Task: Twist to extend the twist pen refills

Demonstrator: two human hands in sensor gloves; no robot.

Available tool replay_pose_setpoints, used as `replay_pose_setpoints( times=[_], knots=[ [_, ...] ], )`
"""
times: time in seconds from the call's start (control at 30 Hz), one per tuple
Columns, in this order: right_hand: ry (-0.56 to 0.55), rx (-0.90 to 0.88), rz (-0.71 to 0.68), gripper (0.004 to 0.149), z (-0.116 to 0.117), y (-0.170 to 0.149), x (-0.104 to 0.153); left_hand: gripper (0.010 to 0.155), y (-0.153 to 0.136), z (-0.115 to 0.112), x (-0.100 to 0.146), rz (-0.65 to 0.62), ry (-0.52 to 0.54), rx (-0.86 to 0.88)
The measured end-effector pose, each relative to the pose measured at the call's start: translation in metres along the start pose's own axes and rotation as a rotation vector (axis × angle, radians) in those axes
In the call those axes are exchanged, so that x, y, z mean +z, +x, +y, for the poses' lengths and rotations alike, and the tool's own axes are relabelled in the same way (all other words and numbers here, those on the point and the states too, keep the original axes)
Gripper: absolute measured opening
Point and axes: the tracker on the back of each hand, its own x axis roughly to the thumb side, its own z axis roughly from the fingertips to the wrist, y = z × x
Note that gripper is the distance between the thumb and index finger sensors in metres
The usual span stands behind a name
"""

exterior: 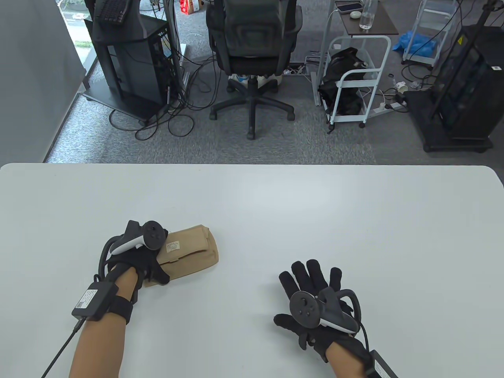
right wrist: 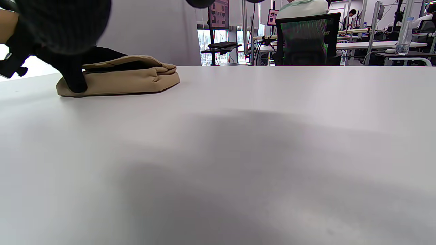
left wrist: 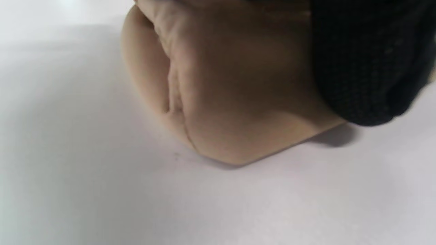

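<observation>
A tan fabric pencil pouch (exterior: 189, 250) lies on the white table (exterior: 275, 204), left of centre. My left hand (exterior: 139, 256) rests on the pouch's near left end, its thumb against the near edge. The pouch fills the left wrist view (left wrist: 221, 85), with a gloved finger (left wrist: 368, 61) on it. It also shows in the right wrist view (right wrist: 129, 80), with the left hand (right wrist: 75, 68) on it. My right hand (exterior: 311, 287) lies flat on the table at the right with fingers spread, holding nothing. No pen is in sight.
The table's far edge runs across the middle of the table view. Beyond it on the floor stand an office chair (exterior: 252, 59), a black equipment rack (exterior: 130, 59) and a white trolley (exterior: 354, 78).
</observation>
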Motion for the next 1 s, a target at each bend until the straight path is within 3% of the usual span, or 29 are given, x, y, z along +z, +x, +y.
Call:
replay_pose_setpoints(
  times=[0.2,0.4,0.63,0.87,1.0],
  knots=[
    [0.005,-0.001,0.010,0.098,-0.001,-0.001,0.000,0.123,0.002,0.001,-0.002,-0.014,-0.002,-0.009],
    [0.010,-0.003,0.020,0.097,-0.002,-0.003,0.000,0.117,0.004,0.006,0.002,-0.038,0.061,0.011],
    [0.008,-0.009,0.025,0.097,-0.003,-0.005,0.000,0.110,0.010,0.020,0.022,-0.112,0.151,0.072],
    [-0.006,-0.018,0.027,0.097,-0.005,-0.007,0.002,0.109,0.041,0.045,0.059,-0.234,0.246,0.031],
    [-0.018,-0.028,0.031,0.097,-0.007,-0.009,0.004,0.109,0.072,0.042,0.070,-0.316,0.248,0.002]
  ],
)
